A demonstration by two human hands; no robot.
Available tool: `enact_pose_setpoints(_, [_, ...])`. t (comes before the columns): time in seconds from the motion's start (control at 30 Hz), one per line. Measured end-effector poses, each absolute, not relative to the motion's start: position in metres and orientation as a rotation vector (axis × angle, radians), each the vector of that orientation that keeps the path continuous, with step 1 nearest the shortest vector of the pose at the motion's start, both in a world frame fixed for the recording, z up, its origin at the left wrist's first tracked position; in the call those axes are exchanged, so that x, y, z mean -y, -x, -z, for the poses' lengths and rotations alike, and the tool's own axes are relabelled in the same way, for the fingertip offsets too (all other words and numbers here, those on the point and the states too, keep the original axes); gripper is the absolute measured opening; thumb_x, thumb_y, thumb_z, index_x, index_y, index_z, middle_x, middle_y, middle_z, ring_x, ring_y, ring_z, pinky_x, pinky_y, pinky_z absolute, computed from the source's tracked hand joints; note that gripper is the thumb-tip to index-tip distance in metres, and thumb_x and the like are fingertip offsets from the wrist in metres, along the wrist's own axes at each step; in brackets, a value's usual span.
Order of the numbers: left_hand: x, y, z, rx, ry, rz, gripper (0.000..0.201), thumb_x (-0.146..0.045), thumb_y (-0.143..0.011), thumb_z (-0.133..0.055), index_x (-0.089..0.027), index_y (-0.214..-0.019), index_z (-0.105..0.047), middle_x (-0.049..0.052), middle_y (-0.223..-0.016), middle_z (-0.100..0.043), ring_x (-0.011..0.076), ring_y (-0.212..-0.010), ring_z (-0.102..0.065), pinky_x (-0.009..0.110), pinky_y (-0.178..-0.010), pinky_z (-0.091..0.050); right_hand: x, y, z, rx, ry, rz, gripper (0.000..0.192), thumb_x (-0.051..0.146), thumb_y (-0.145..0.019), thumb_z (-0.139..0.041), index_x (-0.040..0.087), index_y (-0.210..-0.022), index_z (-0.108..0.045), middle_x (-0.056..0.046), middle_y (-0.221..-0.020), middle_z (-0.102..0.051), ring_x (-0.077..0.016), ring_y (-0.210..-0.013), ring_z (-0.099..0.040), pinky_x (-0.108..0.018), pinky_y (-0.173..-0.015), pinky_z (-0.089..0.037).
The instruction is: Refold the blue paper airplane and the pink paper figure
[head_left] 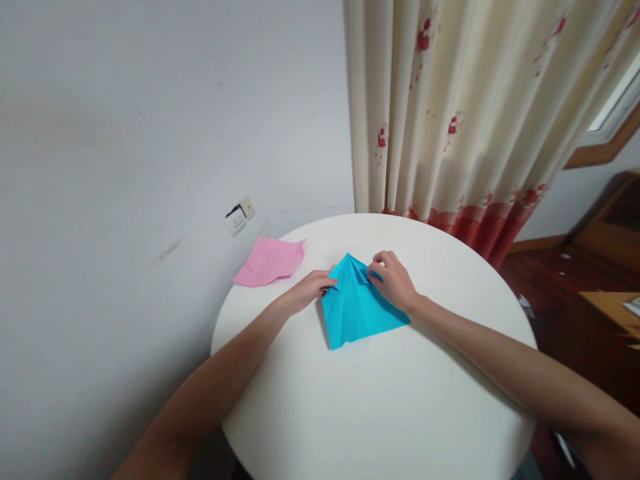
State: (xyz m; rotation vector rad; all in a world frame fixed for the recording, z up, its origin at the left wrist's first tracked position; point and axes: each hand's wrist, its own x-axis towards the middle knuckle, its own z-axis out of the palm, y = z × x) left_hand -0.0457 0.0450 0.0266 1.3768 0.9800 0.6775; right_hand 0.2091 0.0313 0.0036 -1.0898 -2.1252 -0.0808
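Lying between both hands' fingers (327, 283): blue paper (357, 307)

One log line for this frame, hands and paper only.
left hand: fingertips on blue folded paper left edge | right hand: pinching its upper right flap | pink paper: untouched, overhanging white round table edge
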Motion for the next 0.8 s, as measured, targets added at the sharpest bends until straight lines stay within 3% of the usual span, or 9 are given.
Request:
enact_pose_setpoints(0.17, [-0.044, 0.045, -0.027, -0.966, -1.365, -0.687, 0.023, -0.035, -0.07, -0.074, -0.014, -0.076, -0.066, 0.001, -0.07, -0.061, 0.0138, -0.064, -0.053, 0.026, -0.06, -0.037, -0.031, -0.207, 0.001, 2.171, 1.085, 0.037, 0.026, 0.043, -0.094, -0.059, 0.021, -0.094, -0.074, -0.011, -0.117, -0.06, -0.0286, -0.113, -0.049, -0.045, -0.096, -0.043])
enact_pose_setpoints(0.27, [-0.042, 0.045, -0.029, -0.974, -1.349, -0.694, 0.024, -0.035, -0.068, -0.076, -0.014, -0.075, -0.066, 0.002, -0.07, -0.062, 0.0146, -0.065, -0.056, 0.026, -0.062, -0.04, -0.033, -0.205, 0.003, 2.1, 1.103, -0.054, 0.022, 0.037, -0.091, -0.061, 0.018, -0.088, -0.072, -0.012, -0.114, -0.063, -0.028, -0.11, -0.051, -0.044, -0.096, -0.043])
enact_pose_setpoints(0.4, [-0.046, 0.048, -0.03, -0.966, -1.304, -0.748, 0.025, -0.034, -0.066, -0.076, -0.014, -0.078, -0.066, 0.003, -0.074, -0.064, 0.0162, -0.07, -0.059, 0.028, -0.067, -0.044, -0.042, -0.208, 0.002, 1.712, 1.147, -0.409, 0.021, 0.032, -0.089, -0.053, 0.018, -0.078, -0.064, -0.005, -0.085, -0.065, -0.0203, -0.082, -0.057, -0.033, -0.076, -0.047])
enact_pose_setpoints(0.5, [-0.054, 0.051, -0.022, -1.042, -1.279, -0.924, 0.023, -0.035, -0.066, -0.071, -0.016, -0.073, -0.062, 0.002, -0.071, -0.061, 0.0161, -0.067, -0.057, 0.028, -0.065, -0.043, -0.049, -0.211, 0.002, 1.438, 1.191, -0.627, 0.028, 0.039, -0.082, -0.056, 0.021, -0.062, -0.051, 0.002, -0.06, -0.05, -0.0148, -0.06, -0.046, -0.027, -0.056, -0.037])
enact_pose_setpoints(0.67, [-0.065, 0.05, -0.006, -1.305, -1.552, -1.233, 0.025, -0.039, -0.077, -0.06, -0.02, -0.064, -0.051, -0.003, -0.06, -0.047, 0.0138, -0.059, -0.042, 0.026, -0.057, -0.031, -0.052, -0.208, 0.008, 1.145, 1.138, -0.929, 0.03, 0.049, -0.073, -0.063, 0.021, -0.07, -0.054, 0.006, -0.055, -0.044, -0.0111, -0.049, -0.035, -0.024, -0.045, -0.024])
enact_pose_setpoints(0.8, [-0.065, 0.043, -0.002, -1.511, -1.663, -1.411, 0.034, -0.04, -0.084, -0.058, -0.021, -0.06, -0.044, -0.004, -0.059, -0.041, 0.0136, -0.059, -0.039, 0.026, -0.057, -0.028, -0.049, -0.204, 0.012, 1.029, 1.099, -1.053, 0.036, 0.054, -0.07, -0.068, 0.022, -0.072, -0.054, 0.007, -0.052, -0.044, -0.0111, -0.046, -0.036, -0.024, -0.044, -0.027])
